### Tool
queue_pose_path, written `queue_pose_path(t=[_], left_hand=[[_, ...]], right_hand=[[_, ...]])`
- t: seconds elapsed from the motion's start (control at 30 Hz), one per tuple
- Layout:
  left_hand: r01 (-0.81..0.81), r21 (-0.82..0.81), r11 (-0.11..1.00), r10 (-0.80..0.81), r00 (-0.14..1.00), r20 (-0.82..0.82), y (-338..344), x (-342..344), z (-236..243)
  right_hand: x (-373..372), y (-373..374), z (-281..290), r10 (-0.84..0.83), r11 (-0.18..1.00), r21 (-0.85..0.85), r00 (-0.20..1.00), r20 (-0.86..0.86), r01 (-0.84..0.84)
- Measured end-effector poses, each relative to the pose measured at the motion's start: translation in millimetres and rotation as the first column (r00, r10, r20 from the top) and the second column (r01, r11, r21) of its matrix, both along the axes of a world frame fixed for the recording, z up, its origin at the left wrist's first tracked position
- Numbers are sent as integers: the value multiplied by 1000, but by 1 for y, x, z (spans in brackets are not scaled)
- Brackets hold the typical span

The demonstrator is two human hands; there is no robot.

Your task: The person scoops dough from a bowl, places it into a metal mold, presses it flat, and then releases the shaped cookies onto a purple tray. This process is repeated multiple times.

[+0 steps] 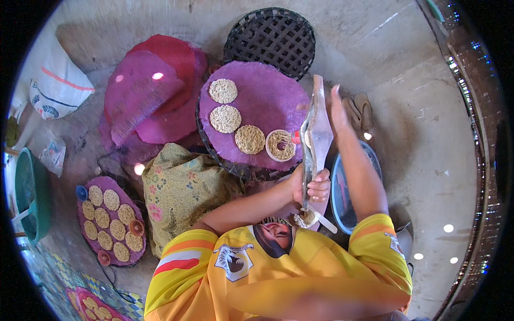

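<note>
A long, pale lever-like press (321, 131) stands almost lengthwise before me. My left hand (312, 185) wraps its fingers around the lower part. Beside the upper part is my right hand (338, 111), its fingers stretched out; whether the palm touches the press I cannot tell. A red nozzle (295, 137) shows at the press's left side, over a white ring mould (267, 148) partly filled with dough strands. The mould lies on a round purple mat (257, 96), along with a round noodle-like cake (250, 139) and others like it. Below my left hand sits a dough lump (305, 218).
A black woven basket (270, 43) lies beyond the mat. Purple and red cloths (155, 85) are piled to the left. A blue basin (342, 198) stands by my right arm, with sandals (360, 111) beyond. Several cakes lie on another purple mat (115, 214) at lower left.
</note>
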State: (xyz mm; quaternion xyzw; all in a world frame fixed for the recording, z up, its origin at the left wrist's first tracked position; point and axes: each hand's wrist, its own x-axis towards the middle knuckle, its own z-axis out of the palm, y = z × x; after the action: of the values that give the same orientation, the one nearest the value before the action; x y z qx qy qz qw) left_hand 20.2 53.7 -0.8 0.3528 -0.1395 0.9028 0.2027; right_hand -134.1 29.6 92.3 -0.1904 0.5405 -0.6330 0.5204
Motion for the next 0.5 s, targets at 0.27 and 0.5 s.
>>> queue_pose_path(t=[0.27,0.5], left_hand=[[-34,18,999,36,996,-85,-21,9,4],[-27,-204,979,33,999,26,-19,23,17]], right_hand=[[39,45,-95,-253,951,160,963,-96,265],[26,69,-150,232,924,316,339,-912,217]])
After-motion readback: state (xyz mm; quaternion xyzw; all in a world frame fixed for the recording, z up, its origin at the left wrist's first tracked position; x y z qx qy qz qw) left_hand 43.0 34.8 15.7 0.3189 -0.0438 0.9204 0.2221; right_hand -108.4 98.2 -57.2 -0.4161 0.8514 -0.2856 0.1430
